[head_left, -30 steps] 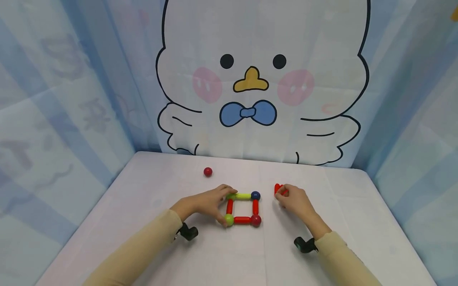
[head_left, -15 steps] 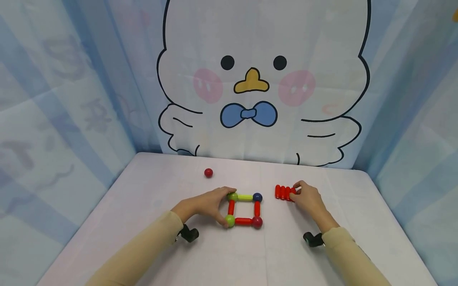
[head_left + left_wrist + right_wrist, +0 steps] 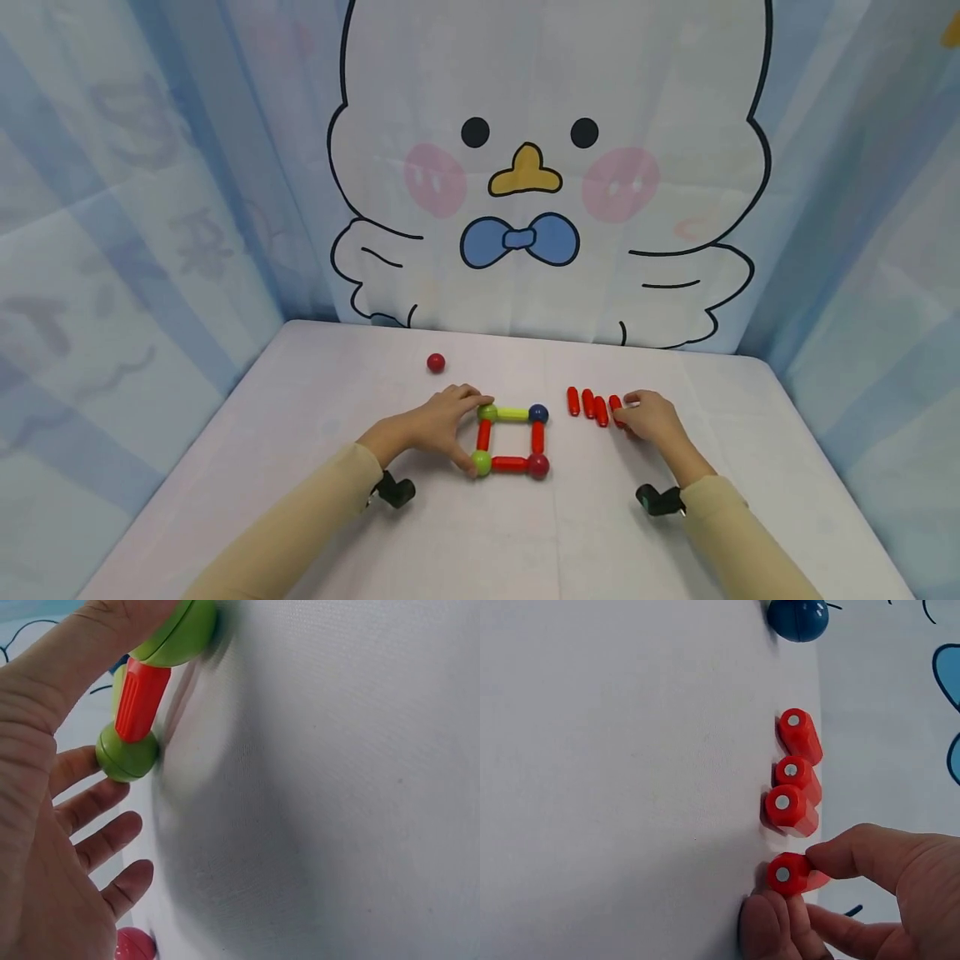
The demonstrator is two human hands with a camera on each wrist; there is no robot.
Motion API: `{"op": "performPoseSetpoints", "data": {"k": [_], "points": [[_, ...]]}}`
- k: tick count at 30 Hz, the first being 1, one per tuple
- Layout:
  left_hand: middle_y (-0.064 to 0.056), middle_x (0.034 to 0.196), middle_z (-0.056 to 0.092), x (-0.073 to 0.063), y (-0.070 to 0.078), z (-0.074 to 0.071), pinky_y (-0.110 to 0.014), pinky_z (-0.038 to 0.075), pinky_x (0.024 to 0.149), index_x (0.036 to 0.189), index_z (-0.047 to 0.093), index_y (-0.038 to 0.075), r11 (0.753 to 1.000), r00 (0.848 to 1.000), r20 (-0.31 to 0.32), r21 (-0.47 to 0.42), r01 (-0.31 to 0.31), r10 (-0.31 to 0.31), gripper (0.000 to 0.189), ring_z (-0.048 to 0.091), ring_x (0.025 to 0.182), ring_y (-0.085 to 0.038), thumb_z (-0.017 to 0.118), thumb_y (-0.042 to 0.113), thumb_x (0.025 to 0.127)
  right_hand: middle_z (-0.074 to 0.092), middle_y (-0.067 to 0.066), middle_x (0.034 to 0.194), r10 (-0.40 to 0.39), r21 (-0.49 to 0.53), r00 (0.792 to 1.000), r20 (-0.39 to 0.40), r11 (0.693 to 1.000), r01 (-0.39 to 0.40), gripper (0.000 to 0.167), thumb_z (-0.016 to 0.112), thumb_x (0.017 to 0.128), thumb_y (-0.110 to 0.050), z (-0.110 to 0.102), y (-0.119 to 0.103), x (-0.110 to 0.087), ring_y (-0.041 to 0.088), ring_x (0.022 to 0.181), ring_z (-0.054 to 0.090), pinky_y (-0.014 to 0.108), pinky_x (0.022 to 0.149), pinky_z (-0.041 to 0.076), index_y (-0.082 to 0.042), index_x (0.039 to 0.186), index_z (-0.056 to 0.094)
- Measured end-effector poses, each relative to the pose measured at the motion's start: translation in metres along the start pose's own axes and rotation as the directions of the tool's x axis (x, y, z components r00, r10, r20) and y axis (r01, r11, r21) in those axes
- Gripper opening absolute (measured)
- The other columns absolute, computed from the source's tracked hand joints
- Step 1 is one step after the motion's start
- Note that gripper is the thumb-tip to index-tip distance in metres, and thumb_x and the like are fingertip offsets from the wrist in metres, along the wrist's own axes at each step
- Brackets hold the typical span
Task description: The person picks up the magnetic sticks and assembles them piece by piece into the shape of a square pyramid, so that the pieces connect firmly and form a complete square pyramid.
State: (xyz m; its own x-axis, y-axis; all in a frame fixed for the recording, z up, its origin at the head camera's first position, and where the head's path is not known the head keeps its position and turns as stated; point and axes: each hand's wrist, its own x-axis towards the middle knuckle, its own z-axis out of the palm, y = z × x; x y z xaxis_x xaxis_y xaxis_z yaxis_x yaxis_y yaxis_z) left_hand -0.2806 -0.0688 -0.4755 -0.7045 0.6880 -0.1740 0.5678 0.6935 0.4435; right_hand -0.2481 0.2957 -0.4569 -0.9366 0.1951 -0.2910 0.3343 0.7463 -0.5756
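Note:
A square of magnetic rods and balls lies flat on the table. Its corners are a near green ball (image 3: 482, 462), a far green ball (image 3: 488, 412), a blue ball (image 3: 538, 413) and a dark red ball (image 3: 537, 466); three sides are red and the far side is a yellow-green rod (image 3: 513, 413). My left hand (image 3: 435, 425) grips its left side, thumb at the near green ball, forefinger at the far one, other fingers spread. Right of the square, my right hand (image 3: 656, 419) pinches the rightmost red magnetic rod (image 3: 783, 874) between thumb and fingers, low over the table.
Left of the pinched rod are three more red rods (image 3: 588, 404), the right two touching or nearly so. A loose red ball (image 3: 436, 362) lies near the table's back edge. Behind the white table (image 3: 495, 533) hangs a printed cloth (image 3: 525, 292).
The red rods have gone from a bunched row to spread apart, the rightmost separated in my right hand. That hand has shifted right over the past second. My left hand stays at the square.

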Motion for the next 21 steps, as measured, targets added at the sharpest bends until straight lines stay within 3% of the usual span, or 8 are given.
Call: {"op": "performPoseSetpoints", "data": {"k": [5,9,15,21], "points": [[-0.005,0.154,0.043,-0.001,-0.001,-0.001,-0.055,0.039,0.116,0.16,0.036,0.023,1.0,1.0,0.012,-0.01,0.003,-0.003,0.109,0.037,0.141,-0.026,0.091,0.053,0.071,0.066,0.027,0.112,0.028,0.082,0.999,-0.018,0.996,-0.027,0.047,0.061,0.098,-0.016,0.001,0.005,0.003,0.021,0.078,0.063,0.027,0.071,0.058,0.013,0.134,0.056],[-0.005,0.155,0.042,-0.002,-0.001,-0.002,-0.057,0.038,0.116,0.161,0.036,0.024,1.0,1.0,0.018,-0.007,0.006,-0.006,0.108,0.037,0.142,-0.026,0.09,0.051,0.072,0.063,0.03,0.121,0.034,0.129,0.998,-0.044,0.991,-0.028,0.044,0.062,0.096,-0.015,0.001,0.004,0.003,0.026,0.086,0.064,0.027,0.073,0.059,0.01,0.132,0.055],[-0.006,0.155,0.043,-0.002,0.001,-0.004,-0.058,0.037,0.117,0.16,0.038,0.023,1.0,1.0,0.015,-0.019,0.008,-0.007,0.106,0.037,0.142,-0.028,0.091,0.049,0.071,0.062,0.029,0.125,-0.011,0.156,0.997,-0.079,0.987,0.023,0.043,0.062,0.095,-0.015,-0.001,-0.007,-0.003,0.033,0.099,0.063,0.033,0.081,0.06,0.008,0.131,0.056],[-0.006,0.155,0.044,-0.002,0.002,-0.004,-0.058,0.036,0.117,0.159,0.039,0.022,1.0,1.0,0.013,-0.024,-0.006,0.007,0.106,0.037,0.141,-0.028,0.091,0.049,0.071,0.063,0.027,0.123,-0.051,0.196,0.997,-0.062,0.979,0.062,0.04,0.064,0.095,-0.013,0.003,-0.017,-0.009,0.032,0.1,0.063,0.033,0.082,0.059,0.003,0.13,0.056]]}}
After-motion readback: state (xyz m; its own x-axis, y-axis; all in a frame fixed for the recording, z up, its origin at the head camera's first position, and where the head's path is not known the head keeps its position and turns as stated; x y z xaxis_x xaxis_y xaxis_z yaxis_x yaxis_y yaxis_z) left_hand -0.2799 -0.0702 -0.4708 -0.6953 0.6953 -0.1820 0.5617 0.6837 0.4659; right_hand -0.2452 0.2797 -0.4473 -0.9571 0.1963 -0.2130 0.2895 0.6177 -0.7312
